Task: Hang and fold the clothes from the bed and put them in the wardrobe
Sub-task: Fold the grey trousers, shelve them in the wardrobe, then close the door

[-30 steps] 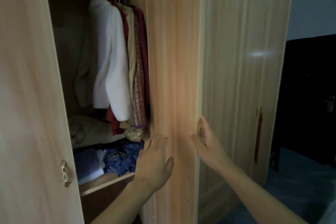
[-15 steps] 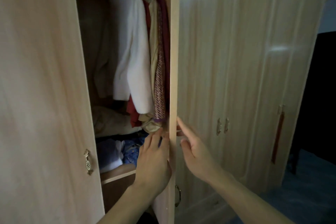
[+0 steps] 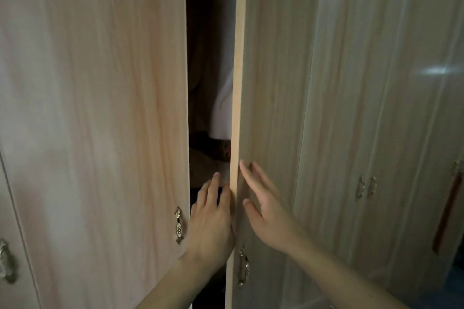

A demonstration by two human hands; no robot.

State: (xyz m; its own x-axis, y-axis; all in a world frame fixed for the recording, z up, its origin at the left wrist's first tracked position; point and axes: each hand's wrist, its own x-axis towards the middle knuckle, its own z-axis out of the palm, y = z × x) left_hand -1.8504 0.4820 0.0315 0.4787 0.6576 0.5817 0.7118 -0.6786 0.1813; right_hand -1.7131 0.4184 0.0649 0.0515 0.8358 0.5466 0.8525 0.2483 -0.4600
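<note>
The light wooden wardrobe fills the view. Its right door [image 3: 271, 83] stands nearly shut, leaving a narrow dark gap beside the left door [image 3: 100, 108]. Through the gap a white hanging garment [image 3: 223, 98] shows; the other clothes are hidden. My left hand [image 3: 212, 223] lies with straight fingers against the inner side of the right door's edge, in the gap. My right hand [image 3: 268, 213] presses flat, fingers straight, on the outer face of that door near its edge. Neither hand holds anything.
A brass handle [image 3: 178, 225] sits on the left door and another handle [image 3: 243, 266] low on the right door. Further right are more shut wardrobe doors with paired handles [image 3: 366, 187] and a red tassel [image 3: 448, 213]. Dark blue floor shows at bottom right.
The right door has swung further toward shut, narrowing the gap. Most hanging clothes and the shelves have gone out of sight. Both hands moved with the door's edge.
</note>
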